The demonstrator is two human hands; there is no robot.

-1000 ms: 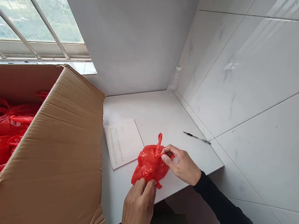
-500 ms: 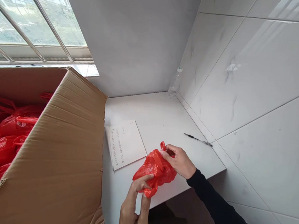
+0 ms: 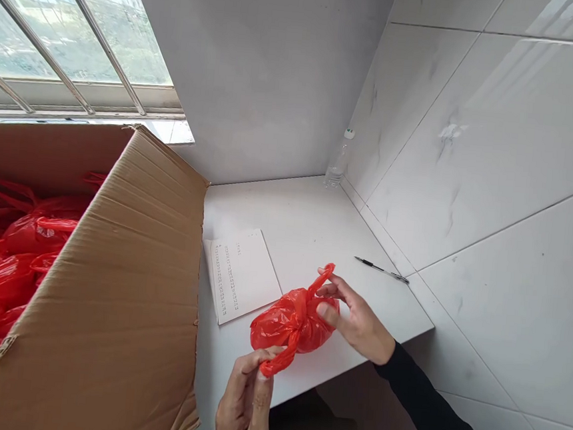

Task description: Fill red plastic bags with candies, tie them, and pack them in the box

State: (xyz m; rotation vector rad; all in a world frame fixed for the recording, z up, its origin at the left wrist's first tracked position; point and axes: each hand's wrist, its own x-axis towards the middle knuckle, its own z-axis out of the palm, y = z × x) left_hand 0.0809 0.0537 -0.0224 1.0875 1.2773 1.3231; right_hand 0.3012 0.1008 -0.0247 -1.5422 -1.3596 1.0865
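A red plastic bag [image 3: 282, 318], knotted in the middle with something bulky inside that I cannot see, is at the near edge of the white table. My left hand [image 3: 250, 396] pinches the end of its lower handle between thumb and fingers. On the other side, my right hand [image 3: 360, 322] has its index finger hooked at the upper handle, which stands up as a loop. The right thumb rests against the bag's side, apart from the fingers.
At left a big open cardboard box [image 3: 110, 280] holds several red bags [image 3: 15, 278]. On the table [image 3: 277, 207] lie a booklet with printed lines [image 3: 246, 275] and a pen [image 3: 381, 269]. A clear bottle [image 3: 339, 159] stands in the back corner by the tiled wall [image 3: 501, 167].
The knot has drawn tight and the bag is now more compact. Both handles are pulled out from it. My left hand moved slightly left and down; my right thumb moved off the upper handle.
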